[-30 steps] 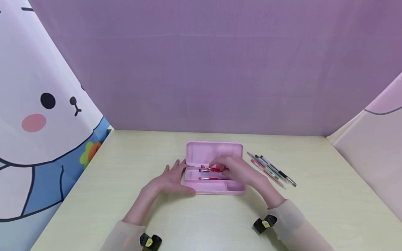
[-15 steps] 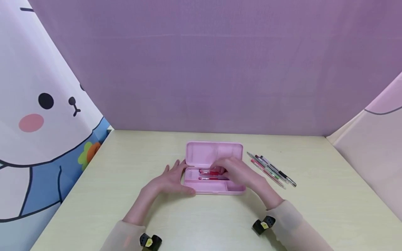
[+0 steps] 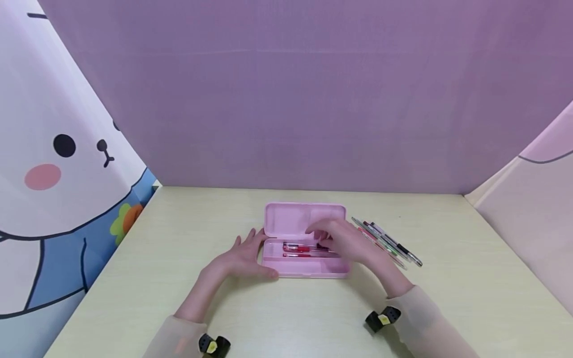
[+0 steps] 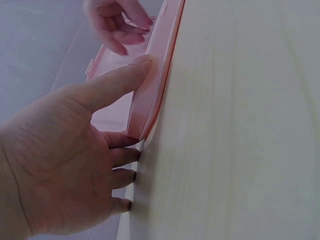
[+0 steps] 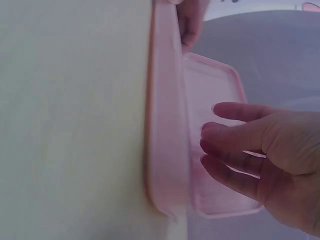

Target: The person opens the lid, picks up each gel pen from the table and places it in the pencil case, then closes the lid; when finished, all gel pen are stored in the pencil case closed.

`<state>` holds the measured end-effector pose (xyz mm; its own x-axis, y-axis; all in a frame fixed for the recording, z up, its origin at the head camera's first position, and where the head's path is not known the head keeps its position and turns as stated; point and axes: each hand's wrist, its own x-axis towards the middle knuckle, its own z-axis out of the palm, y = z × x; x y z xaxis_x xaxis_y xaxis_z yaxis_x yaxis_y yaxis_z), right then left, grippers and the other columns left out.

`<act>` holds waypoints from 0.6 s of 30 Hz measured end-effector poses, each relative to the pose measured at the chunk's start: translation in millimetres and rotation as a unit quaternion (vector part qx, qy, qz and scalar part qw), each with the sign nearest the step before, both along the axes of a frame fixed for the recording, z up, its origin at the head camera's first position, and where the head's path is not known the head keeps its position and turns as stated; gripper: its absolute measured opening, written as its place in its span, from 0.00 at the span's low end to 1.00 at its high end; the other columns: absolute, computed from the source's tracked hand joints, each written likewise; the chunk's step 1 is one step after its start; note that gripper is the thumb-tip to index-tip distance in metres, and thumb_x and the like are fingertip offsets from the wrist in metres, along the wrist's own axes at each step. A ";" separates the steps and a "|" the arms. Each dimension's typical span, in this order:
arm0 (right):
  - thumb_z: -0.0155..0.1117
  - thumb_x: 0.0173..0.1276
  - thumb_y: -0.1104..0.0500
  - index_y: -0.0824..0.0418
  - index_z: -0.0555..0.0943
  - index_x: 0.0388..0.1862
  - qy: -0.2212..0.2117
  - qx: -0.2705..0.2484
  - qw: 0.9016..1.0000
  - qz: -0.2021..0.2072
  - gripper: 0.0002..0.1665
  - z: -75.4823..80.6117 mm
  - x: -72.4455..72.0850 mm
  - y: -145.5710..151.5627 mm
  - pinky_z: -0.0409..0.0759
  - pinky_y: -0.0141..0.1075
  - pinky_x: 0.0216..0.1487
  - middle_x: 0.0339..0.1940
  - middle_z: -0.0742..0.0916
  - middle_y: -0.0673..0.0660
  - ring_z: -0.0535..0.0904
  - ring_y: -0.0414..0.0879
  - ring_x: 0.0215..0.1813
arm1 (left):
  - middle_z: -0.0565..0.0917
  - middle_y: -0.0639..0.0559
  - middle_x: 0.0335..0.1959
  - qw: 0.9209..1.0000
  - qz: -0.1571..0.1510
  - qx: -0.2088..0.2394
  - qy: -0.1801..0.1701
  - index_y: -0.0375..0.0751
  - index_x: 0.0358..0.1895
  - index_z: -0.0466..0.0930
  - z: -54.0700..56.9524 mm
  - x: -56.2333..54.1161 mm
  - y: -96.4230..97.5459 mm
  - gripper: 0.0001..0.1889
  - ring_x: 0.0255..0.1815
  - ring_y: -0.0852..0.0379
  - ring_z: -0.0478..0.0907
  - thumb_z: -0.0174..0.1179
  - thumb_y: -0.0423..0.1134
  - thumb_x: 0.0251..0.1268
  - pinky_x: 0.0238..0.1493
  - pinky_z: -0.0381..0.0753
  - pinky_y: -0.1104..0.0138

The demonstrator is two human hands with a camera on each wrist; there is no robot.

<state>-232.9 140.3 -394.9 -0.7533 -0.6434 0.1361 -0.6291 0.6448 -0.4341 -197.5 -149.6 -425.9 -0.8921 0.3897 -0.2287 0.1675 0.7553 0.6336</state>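
A pink pencil case (image 3: 291,267) lies on the table with its lid (image 3: 286,219) raised at the back. Inside its long compartment are red-and-clear pens (image 3: 295,249), their right ends partly behind my right hand. My left hand (image 3: 241,258) braces the case's left end, thumb against the front wall and the other fingers spread along the side; the left wrist view shows this contact. Over the right half of the case hovers my right hand (image 3: 344,242), fingers loosely bent. In the right wrist view nothing sits between those fingers (image 5: 235,177).
Several pens (image 3: 389,243) lie in a slanted bunch on the table right of the case, partly behind my right forearm. A purple panel (image 3: 313,124) rises along the table's back edge. A cartoon-printed sheet (image 3: 67,209) hangs at the left.
My right hand has set a red pen down in the case's long compartment, let it go, and lifted slightly up and to the right. The left hand stays in place.
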 end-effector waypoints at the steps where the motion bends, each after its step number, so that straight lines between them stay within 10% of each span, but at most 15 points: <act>1: 0.69 0.67 0.71 0.60 0.85 0.57 -0.007 -0.012 1.000 -0.002 0.20 3.4 -0.3 4.1 0.89 0.35 0.49 0.42 0.91 0.55 0.87 0.43 0.45 | 0.49 0.42 0.87 1.000 0.000 0.001 0.000 0.43 0.81 0.55 -0.4 0.0 0.2 0.55 0.87 0.35 0.37 0.74 0.57 0.53 0.85 0.34 0.36; 18: 0.68 0.70 0.66 0.58 0.77 0.70 0.017 -0.170 0.979 -0.109 0.29 13.0 -5.5 121.4 0.86 0.23 0.49 0.47 0.88 0.58 0.86 0.38 0.47 | 0.48 0.42 0.87 1.000 0.002 -0.002 -0.003 0.44 0.81 0.54 0.3 1.1 -0.6 0.56 0.88 0.35 0.37 0.74 0.57 0.52 0.85 0.34 0.37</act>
<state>-238.4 261.7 -381.9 -0.8592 -0.3813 0.3411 -0.5101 0.5872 -0.6285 -196.4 -150.2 -425.6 -0.8927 0.3847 -0.2345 0.1608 0.7583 0.6318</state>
